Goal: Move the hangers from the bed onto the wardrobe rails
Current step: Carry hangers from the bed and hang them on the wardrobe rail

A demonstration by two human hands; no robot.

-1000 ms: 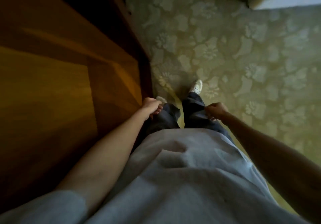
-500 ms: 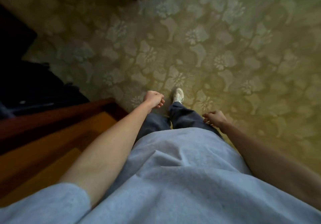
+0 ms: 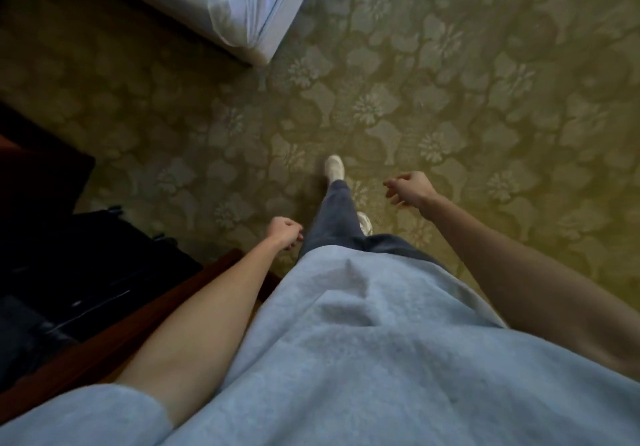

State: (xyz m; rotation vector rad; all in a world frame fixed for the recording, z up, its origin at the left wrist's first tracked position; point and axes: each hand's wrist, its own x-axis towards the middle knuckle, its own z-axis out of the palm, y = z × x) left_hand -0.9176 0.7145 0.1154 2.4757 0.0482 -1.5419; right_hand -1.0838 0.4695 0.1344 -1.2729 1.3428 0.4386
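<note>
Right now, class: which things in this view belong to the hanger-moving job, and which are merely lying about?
Belongs to the job:
bed corner, where hangers wait, none visible
left hand, holding nothing
right hand, holding nothing

Lying about:
patterned carpet
dark bag
wooden furniture edge

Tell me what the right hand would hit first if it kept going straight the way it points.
Nothing close: the right hand holds nothing, fingers loosely curled, pointing forward and down. Its line seems to meet only the green floral-patterned carpet; the white bed corner lies off to the left. Depth is unclear.

Empty left hand (image 3: 284, 232) and right hand (image 3: 410, 187), loosely curled, above patterned carpet (image 3: 485, 99); bed (image 3: 221, 2) corner ahead.
</note>
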